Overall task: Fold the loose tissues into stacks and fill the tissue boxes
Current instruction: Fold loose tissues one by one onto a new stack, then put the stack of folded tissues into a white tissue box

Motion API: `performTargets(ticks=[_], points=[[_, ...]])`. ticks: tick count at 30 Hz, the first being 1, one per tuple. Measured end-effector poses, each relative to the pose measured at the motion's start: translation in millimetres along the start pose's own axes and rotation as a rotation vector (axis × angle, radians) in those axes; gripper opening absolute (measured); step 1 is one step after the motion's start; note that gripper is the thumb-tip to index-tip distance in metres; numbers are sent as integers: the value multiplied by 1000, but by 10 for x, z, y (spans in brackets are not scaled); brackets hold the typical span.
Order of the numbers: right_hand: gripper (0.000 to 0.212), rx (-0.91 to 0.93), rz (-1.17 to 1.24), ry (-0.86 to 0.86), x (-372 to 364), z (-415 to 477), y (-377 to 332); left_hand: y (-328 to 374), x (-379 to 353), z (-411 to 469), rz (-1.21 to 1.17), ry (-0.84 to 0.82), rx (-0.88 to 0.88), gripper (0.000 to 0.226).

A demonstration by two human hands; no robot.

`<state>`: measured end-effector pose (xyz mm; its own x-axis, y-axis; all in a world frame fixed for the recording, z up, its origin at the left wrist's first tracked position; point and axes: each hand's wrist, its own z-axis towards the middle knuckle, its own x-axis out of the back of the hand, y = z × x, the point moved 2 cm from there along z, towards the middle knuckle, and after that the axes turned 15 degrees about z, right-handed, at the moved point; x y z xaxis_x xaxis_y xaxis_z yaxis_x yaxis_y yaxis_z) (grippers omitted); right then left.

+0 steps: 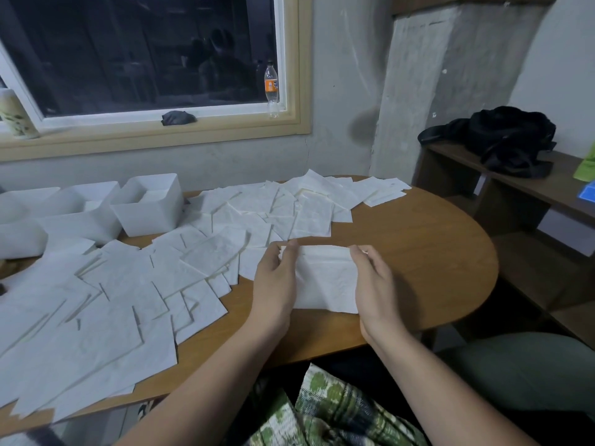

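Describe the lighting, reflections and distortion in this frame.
Head view: dim, cool indoor light; the dark window mirrors faint figures; wide-angle distortion bends the window frame and table edge; the loose tissues at lower left lose detail; the held tissue between the left hand and right hand is sharp.

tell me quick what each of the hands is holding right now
Left hand: closed, pinching the left edge of the tissue.
Right hand: closed, pinching the right edge of the same tissue.
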<state>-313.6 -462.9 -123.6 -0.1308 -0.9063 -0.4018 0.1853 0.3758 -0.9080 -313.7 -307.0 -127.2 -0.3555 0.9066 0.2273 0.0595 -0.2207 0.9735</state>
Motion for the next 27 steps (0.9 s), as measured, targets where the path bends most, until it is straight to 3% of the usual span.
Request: performTargets(ticks=[5,11,19,27], points=[[32,43,-27,-14,55,-18,-32,-7,4,-49,2,41,-93,23],[44,49,-47,-12,142,-30,-43,-35,25,-45,-52,18,26,25],[16,85,-35,38,139,-26,75,-79,-11,-109,-67,46,31,19],[21,30,-1,25,139,-16,57,-1,-4,-89,-58,9,10,28]])
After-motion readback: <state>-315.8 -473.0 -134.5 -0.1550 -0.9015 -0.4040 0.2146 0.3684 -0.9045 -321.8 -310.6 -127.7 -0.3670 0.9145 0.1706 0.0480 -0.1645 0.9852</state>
